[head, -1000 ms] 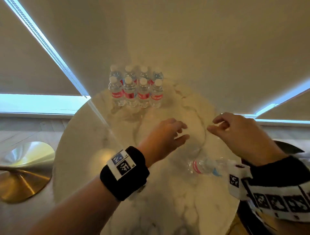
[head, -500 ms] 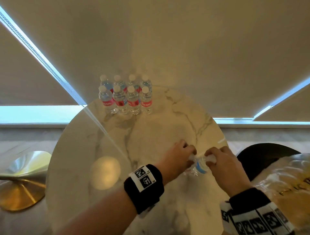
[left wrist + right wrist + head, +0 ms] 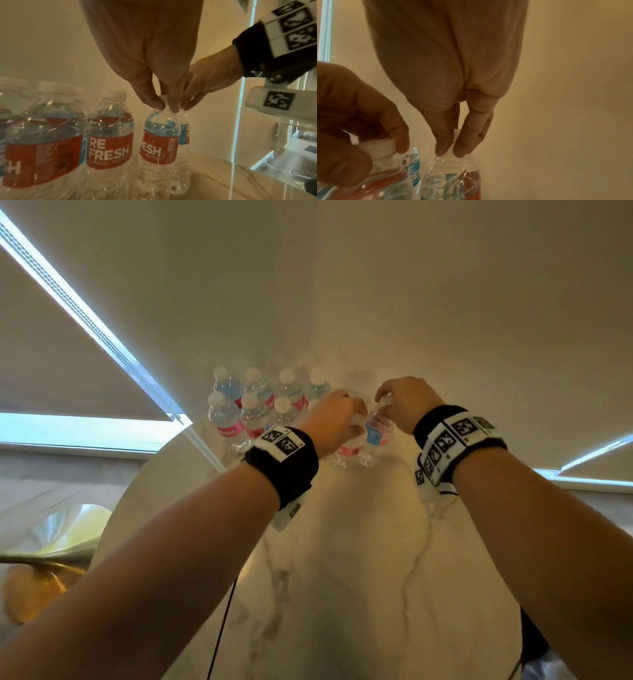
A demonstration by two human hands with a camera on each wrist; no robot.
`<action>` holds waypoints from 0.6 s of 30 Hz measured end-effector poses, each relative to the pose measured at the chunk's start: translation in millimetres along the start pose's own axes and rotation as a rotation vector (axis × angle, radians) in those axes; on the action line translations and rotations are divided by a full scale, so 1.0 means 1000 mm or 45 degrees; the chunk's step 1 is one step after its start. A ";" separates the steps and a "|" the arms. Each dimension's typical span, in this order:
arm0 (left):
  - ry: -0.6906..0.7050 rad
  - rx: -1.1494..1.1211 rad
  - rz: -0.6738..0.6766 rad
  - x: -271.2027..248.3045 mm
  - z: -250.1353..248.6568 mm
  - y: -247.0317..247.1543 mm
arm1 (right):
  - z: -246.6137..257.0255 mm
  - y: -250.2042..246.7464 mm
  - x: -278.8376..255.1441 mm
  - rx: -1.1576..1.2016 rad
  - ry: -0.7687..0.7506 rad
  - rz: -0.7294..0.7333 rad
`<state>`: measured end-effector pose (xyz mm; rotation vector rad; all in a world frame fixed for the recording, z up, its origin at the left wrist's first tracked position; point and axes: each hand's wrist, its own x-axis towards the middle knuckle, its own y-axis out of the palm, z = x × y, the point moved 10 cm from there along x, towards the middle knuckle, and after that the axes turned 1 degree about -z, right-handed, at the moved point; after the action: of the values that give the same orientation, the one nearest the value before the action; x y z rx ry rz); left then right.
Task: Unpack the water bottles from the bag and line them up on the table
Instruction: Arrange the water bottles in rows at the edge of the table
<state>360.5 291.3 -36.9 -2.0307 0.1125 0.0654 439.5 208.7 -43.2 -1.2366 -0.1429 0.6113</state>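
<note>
Several water bottles [image 3: 253,414] with red and blue labels and white caps stand in two rows at the far end of the round marble table [image 3: 359,559]. Just right of them, my left hand [image 3: 356,419] pinches the cap of an upright bottle [image 3: 349,451]; in the left wrist view that hand [image 3: 167,106] holds the red-labelled bottle [image 3: 159,142] by its neck. My right hand [image 3: 383,405] pinches the cap of a second upright bottle [image 3: 375,436] right beside it, as the right wrist view shows for the hand [image 3: 448,152] and bottle [image 3: 452,180]. Both bases are at or just above the tabletop.
Closed roller blinds [image 3: 376,285] hang right behind the bottles, with bright window strips at both sides. A brass-coloured table base [image 3: 41,577] stands on the floor at the left. A dark chair [image 3: 534,642] and a bit of clear plastic [image 3: 548,669] sit at the lower right.
Both hands picked a bottle up near the table's right edge and carried it forward. The two bottles are now upright beside the standing rows.
</note>
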 end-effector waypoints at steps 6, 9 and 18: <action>-0.080 0.015 -0.127 0.016 0.030 -0.002 | 0.037 -0.001 0.048 -0.043 -0.134 0.006; -0.072 0.066 -0.198 0.020 0.034 0.003 | 0.051 0.006 0.058 -0.034 -0.191 0.020; -0.183 0.066 -0.219 0.010 0.034 -0.001 | 0.056 0.009 0.063 0.092 -0.125 -0.021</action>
<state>370.8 321.1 -52.3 -1.9690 -0.1497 0.0987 465.3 289.7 -45.6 -1.1351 -0.2112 0.6574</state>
